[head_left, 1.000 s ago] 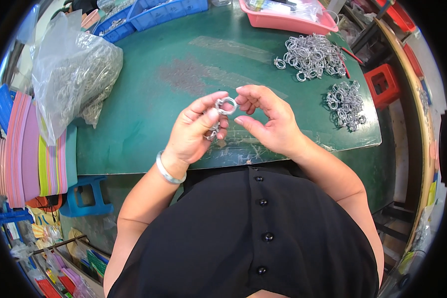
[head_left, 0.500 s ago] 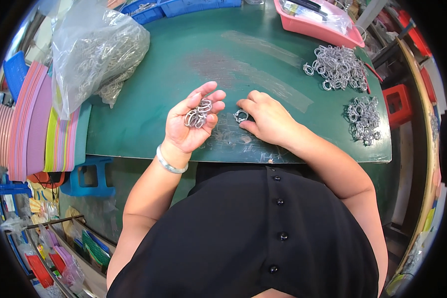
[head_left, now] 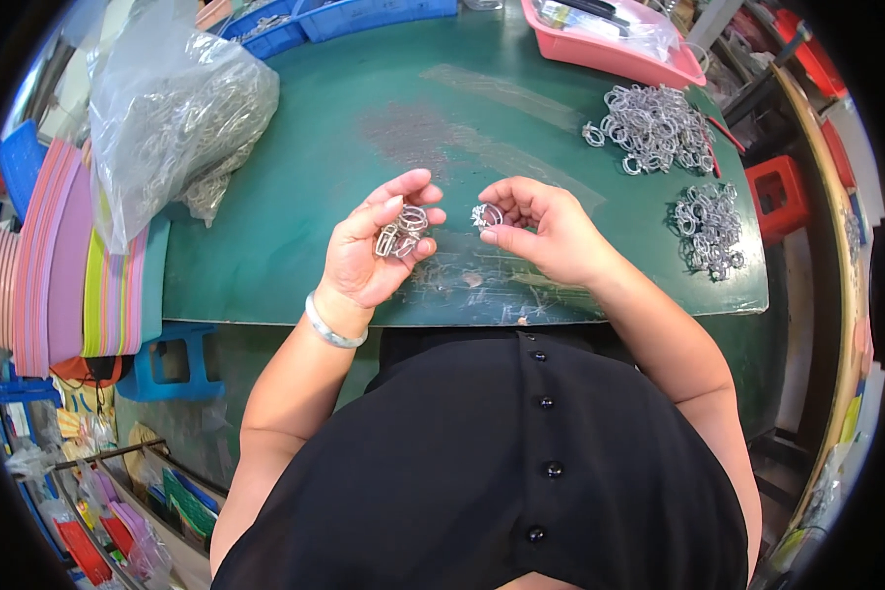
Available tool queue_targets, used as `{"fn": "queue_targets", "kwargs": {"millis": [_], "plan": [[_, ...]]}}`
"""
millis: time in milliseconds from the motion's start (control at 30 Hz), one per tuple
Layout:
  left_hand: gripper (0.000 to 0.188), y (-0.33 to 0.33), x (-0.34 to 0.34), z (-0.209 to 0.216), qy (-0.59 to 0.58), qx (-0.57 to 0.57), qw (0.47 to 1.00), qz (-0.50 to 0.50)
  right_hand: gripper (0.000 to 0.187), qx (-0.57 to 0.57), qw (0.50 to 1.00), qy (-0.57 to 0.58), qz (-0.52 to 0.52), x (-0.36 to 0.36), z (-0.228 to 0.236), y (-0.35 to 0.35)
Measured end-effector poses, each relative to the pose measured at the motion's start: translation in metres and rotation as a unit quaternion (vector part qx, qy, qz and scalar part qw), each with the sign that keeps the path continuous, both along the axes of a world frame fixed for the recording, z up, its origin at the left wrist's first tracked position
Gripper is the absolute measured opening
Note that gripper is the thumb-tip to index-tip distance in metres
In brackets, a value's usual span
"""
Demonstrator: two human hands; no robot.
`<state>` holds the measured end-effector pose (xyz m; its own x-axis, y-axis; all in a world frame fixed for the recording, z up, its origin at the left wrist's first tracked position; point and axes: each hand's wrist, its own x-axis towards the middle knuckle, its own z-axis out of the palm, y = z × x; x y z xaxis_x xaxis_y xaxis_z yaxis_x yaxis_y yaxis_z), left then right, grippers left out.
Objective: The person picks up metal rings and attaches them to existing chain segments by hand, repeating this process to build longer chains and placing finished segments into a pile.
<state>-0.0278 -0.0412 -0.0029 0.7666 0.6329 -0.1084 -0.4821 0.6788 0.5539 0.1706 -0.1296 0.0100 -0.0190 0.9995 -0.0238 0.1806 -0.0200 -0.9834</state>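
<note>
My left hand (head_left: 369, 251) is palm up with its fingers curled round several silver metal rings (head_left: 403, 234). A pale bangle circles that wrist. Just to the right, my right hand (head_left: 536, 221) pinches one silver ring (head_left: 486, 215) between thumb and fingers, over the green table (head_left: 364, 157). This ring carries a small ornament on its left side, too small to make out. A large heap of similar rings (head_left: 654, 128) lies at the right of the table, and a smaller heap (head_left: 708, 228) sits nearer me.
A clear plastic bag (head_left: 187, 118) filled with metal pieces stands at the left, beside stacked coloured sheets (head_left: 59, 256). Blue bins (head_left: 364, 16) and a pink tray (head_left: 610, 49) line the far edge. Red (head_left: 779, 197) and blue (head_left: 172, 364) stools flank the table.
My right hand has lifted the single ring off the table and turned it, fingers pinching it. My left hand stays nearly in place with its rings. The whole view has shifted slightly.
</note>
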Motion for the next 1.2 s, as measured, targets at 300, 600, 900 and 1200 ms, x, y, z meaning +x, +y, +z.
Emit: {"fn": "queue_targets", "kwargs": {"millis": [300, 600, 900, 1200], "plan": [[0.022, -0.027, 0.030, 0.017, 0.206, 0.154, 0.964, -0.066, 0.032, 0.068, 0.997, 0.030, -0.018, 0.005, 0.004, -0.017], [0.023, -0.030, 0.041, 0.021, 0.194, 0.161, 0.964, -0.084, 0.032, 0.165, 0.985, -0.048, -0.035, 0.011, 0.007, -0.024], [0.031, -0.028, 0.043, 0.020, 0.181, 0.133, 0.970, -0.096, 0.029, 0.186, 0.980, -0.066, -0.035, 0.015, 0.005, -0.026], [0.031, -0.026, 0.043, 0.021, 0.205, 0.129, 0.965, -0.103, 0.029, 0.184, 0.981, -0.062, -0.027, 0.013, 0.005, -0.025]]}}
